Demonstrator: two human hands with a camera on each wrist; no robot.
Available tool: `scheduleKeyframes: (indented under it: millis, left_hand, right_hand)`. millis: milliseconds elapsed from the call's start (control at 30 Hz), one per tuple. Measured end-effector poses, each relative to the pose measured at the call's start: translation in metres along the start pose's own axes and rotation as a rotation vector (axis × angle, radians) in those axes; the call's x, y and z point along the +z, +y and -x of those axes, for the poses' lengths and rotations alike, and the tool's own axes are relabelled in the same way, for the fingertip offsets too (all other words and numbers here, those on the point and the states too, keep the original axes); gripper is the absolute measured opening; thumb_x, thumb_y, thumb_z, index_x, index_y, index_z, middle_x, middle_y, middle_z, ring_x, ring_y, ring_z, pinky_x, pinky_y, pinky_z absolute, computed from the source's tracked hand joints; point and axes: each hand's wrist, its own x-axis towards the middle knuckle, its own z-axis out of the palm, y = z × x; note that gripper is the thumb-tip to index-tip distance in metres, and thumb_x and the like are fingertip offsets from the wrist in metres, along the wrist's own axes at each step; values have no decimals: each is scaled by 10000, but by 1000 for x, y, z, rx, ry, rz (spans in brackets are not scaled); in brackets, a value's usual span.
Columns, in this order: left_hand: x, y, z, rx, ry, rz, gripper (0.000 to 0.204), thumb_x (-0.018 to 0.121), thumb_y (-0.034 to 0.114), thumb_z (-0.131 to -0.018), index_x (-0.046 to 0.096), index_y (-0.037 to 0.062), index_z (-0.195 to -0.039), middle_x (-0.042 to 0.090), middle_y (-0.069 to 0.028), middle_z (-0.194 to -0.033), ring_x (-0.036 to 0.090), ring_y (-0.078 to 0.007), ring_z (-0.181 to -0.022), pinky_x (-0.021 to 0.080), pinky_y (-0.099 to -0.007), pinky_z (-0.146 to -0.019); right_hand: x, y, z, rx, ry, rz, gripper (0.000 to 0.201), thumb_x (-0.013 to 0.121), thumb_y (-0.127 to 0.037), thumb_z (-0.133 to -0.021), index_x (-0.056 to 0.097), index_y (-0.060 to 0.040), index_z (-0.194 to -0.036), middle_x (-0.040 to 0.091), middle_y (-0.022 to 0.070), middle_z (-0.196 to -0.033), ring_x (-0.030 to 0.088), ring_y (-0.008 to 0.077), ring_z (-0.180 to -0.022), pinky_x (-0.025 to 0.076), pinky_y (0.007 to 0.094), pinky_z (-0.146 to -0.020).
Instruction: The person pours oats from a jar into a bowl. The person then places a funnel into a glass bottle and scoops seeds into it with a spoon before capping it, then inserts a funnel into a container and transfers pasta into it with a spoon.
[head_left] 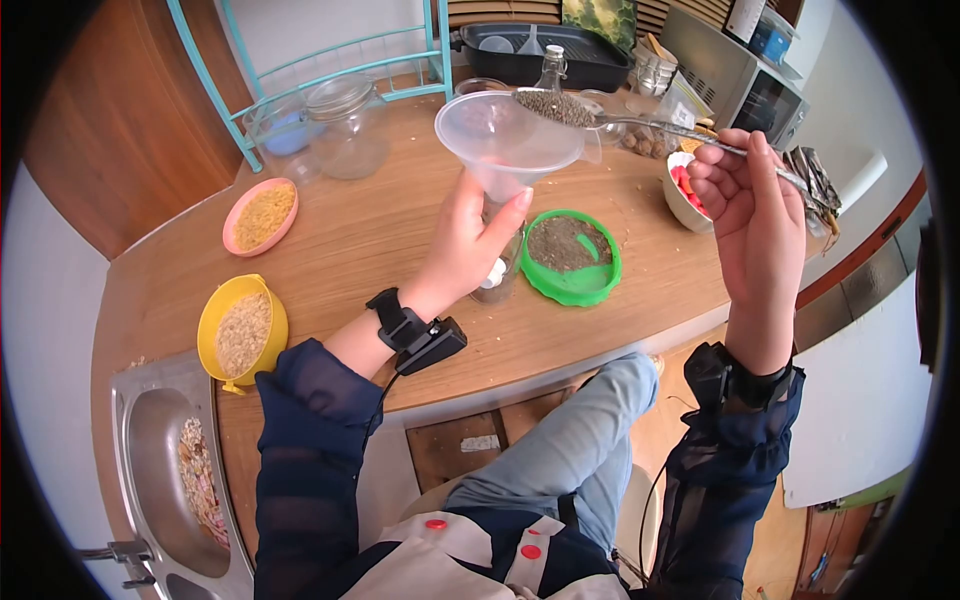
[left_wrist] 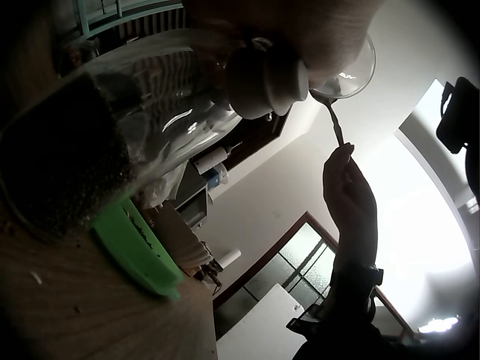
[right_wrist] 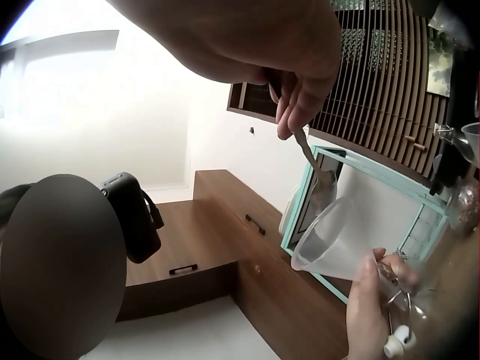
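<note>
My left hand [head_left: 462, 240] grips the stem of a translucent plastic funnel [head_left: 475, 135] at the neck of a clear swing-top bottle [left_wrist: 161, 112]. The bottle stands on the wooden counter, its white stopper [left_wrist: 259, 82] hanging beside the neck and dark fine grains [left_wrist: 64, 157] inside. My right hand [head_left: 755, 215] pinches the handle of a long metal spoon [head_left: 670, 127] from the right. Its bowl, heaped with small grey-brown grains [head_left: 555, 106], is over the funnel's rim. Close to the bottle lies a green dish [head_left: 575, 290] of similar grains, with part of its bottom bare.
To the left are a pink bowl [head_left: 232, 225] and a yellow bowl [head_left: 212, 335] of pale flakes, and a metal sink [head_left: 150, 440]. Behind stand glass jars [head_left: 350, 130], a teal rack [head_left: 240, 100] and a black pan [head_left: 500, 70]. A white bowl [head_left: 685, 210] holds red pieces.
</note>
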Motion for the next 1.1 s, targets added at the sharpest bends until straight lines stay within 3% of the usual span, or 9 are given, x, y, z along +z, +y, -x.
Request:
scheduleKeyframes:
  millis: [267,333,433,767,1100]
  left_hand:
    - [1,-1,0,23,-2,-17,297,482,111,-866,359,22,-1121,499,-31,-847,505,-99,-746,430,-245,-683]
    - [3,-3,0,32,84,38,253,542,151,-825,457,23,-1027,551,-50,-845,523,-122,-745,422,-255,-653]
    - [-1,-4,0,44,9,-47,307,492,123,-864,363,13,-1120,509,-33,-849,511,-95,-743,432,-239,-675]
    - [0,-2,-1,61,15,-51,316,494,128,-864,364,10,-1127,514,-32,-846,511,-89,-740,431,-236,-672]
    - [1,1,0,10,44,-16,232,514,152,-848,439,10,-1016,534,-54,-865,518,-115,-763,428,-255,-677]
  right_hand:
    - [5,4,7,-1,-45,-28,315,375,-207,-917,489,79,-985,582,182,-899,588,233,-829,476,294,-761]
    - [6,5,8,-21,-86,-38,321,366,-206,-920,491,79,-998,583,189,-907,588,241,-845,474,301,-769]
    - [10,5,11,-37,-95,8,323,358,-201,-922,493,80,-1009,588,193,-907,590,245,-850,470,309,-779]
    - [16,4,15,-103,-109,140,305,361,-179,-921,490,71,-1038,594,193,-924,593,242,-859,462,307,-786]
    - [17,4,16,-114,-107,159,307,360,-180,-921,483,70,-1049,591,191,-933,590,241,-872,455,308,-795]
